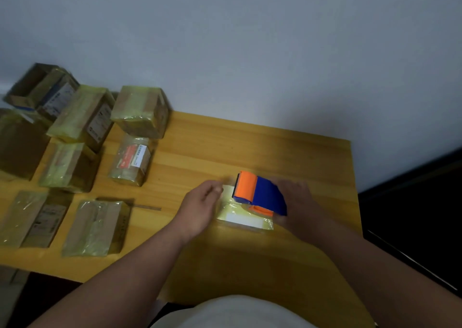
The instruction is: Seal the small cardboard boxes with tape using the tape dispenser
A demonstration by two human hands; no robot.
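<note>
On the wooden bench (262, 147), the right hand (297, 202) grips an orange and blue tape dispenser (260, 194), its fingers curled round the body, pressing it on top of a small taped box (243, 219). The left hand (200, 207) steadies the box's left side with loosely curled fingers. Other tape-wrapped cardboard boxes (82, 152) lie grouped at the bench's left end.
</note>
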